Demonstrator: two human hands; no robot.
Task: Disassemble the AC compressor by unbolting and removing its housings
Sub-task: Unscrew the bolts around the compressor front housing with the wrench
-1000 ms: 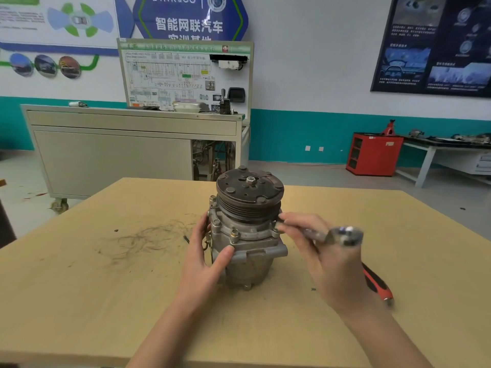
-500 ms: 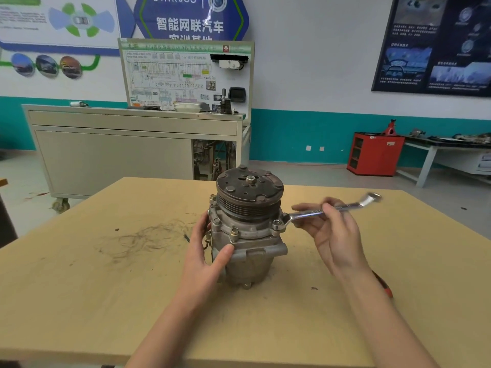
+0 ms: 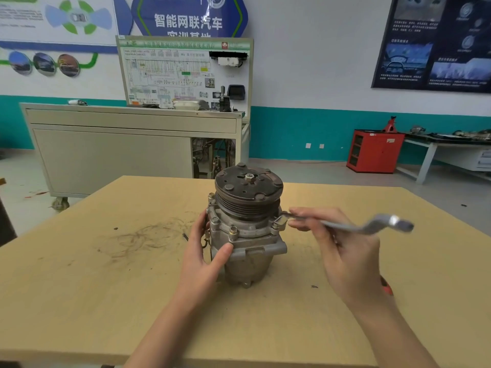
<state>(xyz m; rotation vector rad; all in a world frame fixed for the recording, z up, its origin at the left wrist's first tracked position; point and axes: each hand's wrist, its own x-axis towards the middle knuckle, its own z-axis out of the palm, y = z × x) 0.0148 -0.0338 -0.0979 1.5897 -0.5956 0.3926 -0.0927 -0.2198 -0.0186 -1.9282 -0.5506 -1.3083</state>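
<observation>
The grey AC compressor (image 3: 245,235) stands upright on the wooden table (image 3: 106,301), its dark pulley and clutch plate (image 3: 248,189) on top. Several bolts ring the housing flange. My left hand (image 3: 204,251) grips the compressor's left side, thumb on the front of the body. My right hand (image 3: 337,251) holds a silver offset wrench (image 3: 353,225) near its middle. The wrench's near end sits on the flange bolt (image 3: 279,224) at the compressor's right. Its far end points right and is blurred.
A red-handled tool (image 3: 386,286) lies on the table behind my right wrist, mostly hidden. Dark scuff marks (image 3: 148,236) streak the tabletop to the left. Beyond the table stand a grey training bench (image 3: 127,155), a red cabinet (image 3: 374,151) and a side bench (image 3: 449,147).
My right hand has swung the wrench handle around the right-hand flange bolt, from toward me out to the far right and now partway back. My left hand and the compressor have stayed put.
</observation>
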